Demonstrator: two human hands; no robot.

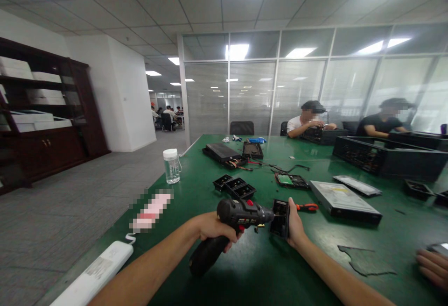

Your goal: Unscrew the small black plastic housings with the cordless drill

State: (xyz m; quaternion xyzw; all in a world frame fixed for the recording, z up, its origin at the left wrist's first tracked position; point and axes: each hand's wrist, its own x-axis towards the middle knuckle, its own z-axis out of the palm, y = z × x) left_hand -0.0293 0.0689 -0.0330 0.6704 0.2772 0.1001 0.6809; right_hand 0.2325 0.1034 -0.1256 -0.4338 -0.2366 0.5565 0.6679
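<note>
My left hand (219, 231) is wrapped round the grip of a black cordless drill (241, 212) with red details. Its chuck points right, and the bit reaches into a small black plastic housing (279, 224). My right hand (296, 226) holds that housing up on its edge, fingers along its right side. Whether the bit touches a screw is too small to tell. Just behind my right hand lies a screwdriver (308, 207) with an orange and black handle. Beyond the drill sit several black plastic trays (234, 186).
A silver disc drive (345, 201), a green circuit board (290, 180) and a black power supply (224, 154) lie on the green table (259, 273). A water bottle (171, 168) and a white power strip (101, 268) line the left edge. Two people work at black computer cases (388, 156); another person's hand (434, 266) is at right.
</note>
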